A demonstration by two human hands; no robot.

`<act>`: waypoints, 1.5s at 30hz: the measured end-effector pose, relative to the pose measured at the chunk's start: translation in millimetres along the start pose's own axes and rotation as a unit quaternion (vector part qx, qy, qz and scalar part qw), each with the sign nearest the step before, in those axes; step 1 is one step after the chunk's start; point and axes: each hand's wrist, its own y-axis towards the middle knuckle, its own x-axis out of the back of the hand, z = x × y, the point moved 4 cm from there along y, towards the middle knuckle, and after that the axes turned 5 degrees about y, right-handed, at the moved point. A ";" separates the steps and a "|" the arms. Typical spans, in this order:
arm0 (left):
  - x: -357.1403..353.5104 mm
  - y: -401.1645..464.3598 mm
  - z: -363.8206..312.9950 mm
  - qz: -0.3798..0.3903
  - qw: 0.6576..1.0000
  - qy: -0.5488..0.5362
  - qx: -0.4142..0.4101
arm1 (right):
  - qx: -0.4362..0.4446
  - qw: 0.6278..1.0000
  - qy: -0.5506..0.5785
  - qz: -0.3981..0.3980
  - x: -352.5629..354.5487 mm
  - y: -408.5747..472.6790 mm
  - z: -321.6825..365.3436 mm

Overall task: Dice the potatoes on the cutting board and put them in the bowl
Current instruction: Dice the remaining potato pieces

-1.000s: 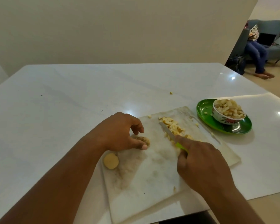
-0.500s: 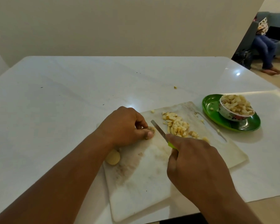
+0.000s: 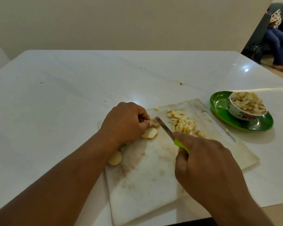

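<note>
We work at the cutting board [image 3: 150, 181], which lies in the lower middle of the frame on the white tabletop [image 3: 64, 88]. Our left hand [image 3: 124, 122] is curled over a potato piece [image 3: 150, 132] near the upper left corner of the board and pins it with thumb and fingertips. Our right hand [image 3: 207, 168] grips the green handle of the knife [image 3: 166, 129]. The blade runs from lower right to upper left, and its tip touches, or almost touches, the small brownish end of the potato just beside our left thumb. So the piece lies directly to the left of the blade, and the left hand is the nearer one; the cut must fall between the blade and the fingertips, which is a narrow place, we think. Another potato piece [image 3: 114, 158] rests at the left edge of the board, under our left wrist. The pile of dice [image 3: 185, 123] lies to the right of the blade. The bowl [image 3: 242, 111], already heaped with dice, stands on a green plate [image 3: 219, 101] at the right of the frame.
</note>
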 end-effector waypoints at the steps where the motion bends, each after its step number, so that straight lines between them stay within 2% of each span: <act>1: 1.2 0.3 1.7 -0.008 1.000 -0.005 0.001 | -0.004 1.000 0.003 0.009 2.4 -4.5 -0.1; 4: 5.5 1.8 10.7 -0.004 0.999 -0.039 0.010 | -0.026 0.998 -0.014 0.061 5.7 -17.3 1.9; 8: 7.4 2.8 16.5 0.103 0.993 -0.051 -0.013 | -0.036 0.996 -0.018 0.077 0.9 -31.0 5.2; 10: 8.1 3.5 17.7 0.119 0.992 -0.050 -0.015 | -0.038 0.995 -0.006 0.087 -10.3 -35.4 10.8; 11: 8.5 4.5 18.7 0.106 0.993 -0.056 -0.013 | -0.047 0.990 0.000 0.132 -18.4 -37.7 12.2; 13: 8.6 6.0 19.7 0.055 0.996 -0.071 -0.006 | -0.031 0.993 0.019 0.110 -25.5 -44.3 12.5; 16: 7.6 4.3 17.2 -0.009 0.997 -0.071 -0.008 | 0.008 0.991 -0.006 0.130 -22.7 -43.1 23.3; 18: 5.4 2.8 12.2 -0.030 0.998 -0.052 -0.026 | 0.026 0.999 0.025 0.000 -2.5 -36.7 21.7; 19: 4.0 2.5 9.6 -0.033 0.998 -0.049 -0.031 | 0.019 1.000 0.012 -0.004 4.7 -30.6 17.6; 21: 0.3 2.3 5.1 -0.020 0.998 -0.043 -0.035 | -0.022 1.000 0.007 -0.012 14.4 -16.3 5.2; 24: -4.7 4.3 0.8 0.004 0.999 -0.032 -0.038 | -0.030 0.999 -0.003 -0.028 8.5 2.7 -1.7; 29: -5.4 8.7 -2.2 0.007 0.999 -0.036 -0.034 | -0.014 1.000 -0.016 0.004 -8.1 24.0 -3.2; 33: -8.5 11.4 -5.7 0.012 0.999 0.004 -0.037 | -0.004 1.000 -0.013 0.003 -11.8 24.3 -0.8; 38: -9.2 13.4 -4.6 0.020 0.999 -0.001 -0.034 | -0.006 1.000 0.004 0.016 -12.6 28.3 -0.1; 45: -10.9 14.5 -6.5 0.013 1.000 -0.002 -0.005 | 0.002 0.999 -0.024 0.036 -8.6 10.5 -1.4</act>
